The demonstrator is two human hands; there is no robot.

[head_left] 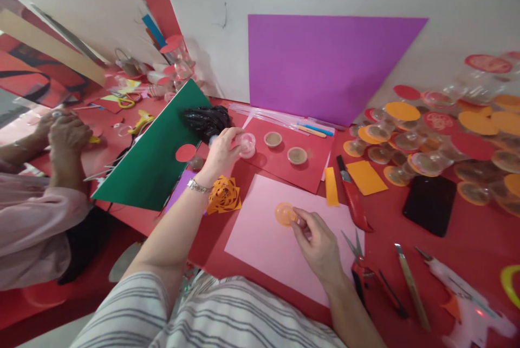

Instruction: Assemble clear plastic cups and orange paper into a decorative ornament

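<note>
My left hand [223, 150] pinches the side of a clear plastic cup [246, 145] above the red sheet [280, 172]. Over the pink sheet [255, 229], my right hand [319, 237] is closed on a small clear plastic piece with an orange disc [285, 214] at it; whether the disc is attached cannot be made out. Two small round cups with brownish contents, one [272, 139] nearer my left hand and another [297, 156] to its right, rest on the red sheet. An orange cut-paper ornament [224, 195] lies below my left wrist.
Scissors [361, 261], a red cutter [354, 199], a craft knife [412, 286] and a glue gun [463, 294] lie right, near a black phone [429, 204]. Stacked clear cups with discs [402, 112] stand behind. A green board [154, 153] separates another person's hands [67, 131].
</note>
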